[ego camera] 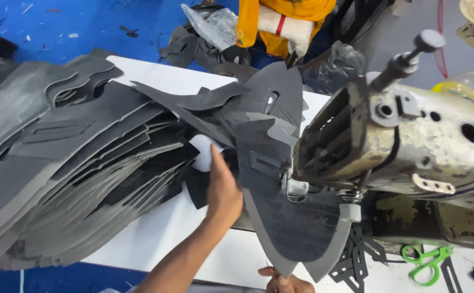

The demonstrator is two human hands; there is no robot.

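Under the sewing machine [410, 141], the right hand [283, 282] has its fingers pinched on the near tip of the dark cut piece [285, 217], whose long axis runs away toward the needle, while the left hand [223, 190] lies flat, fingers together, just beside it, toward the stack of grey pieces [74, 163] on the white surface [155, 239].

A tall stack of grey cut pieces [74, 163] crowds the white table's [155, 239] left end and the sewing machine [410, 141] blocks its right, leaving open surface only along the near edge between them.
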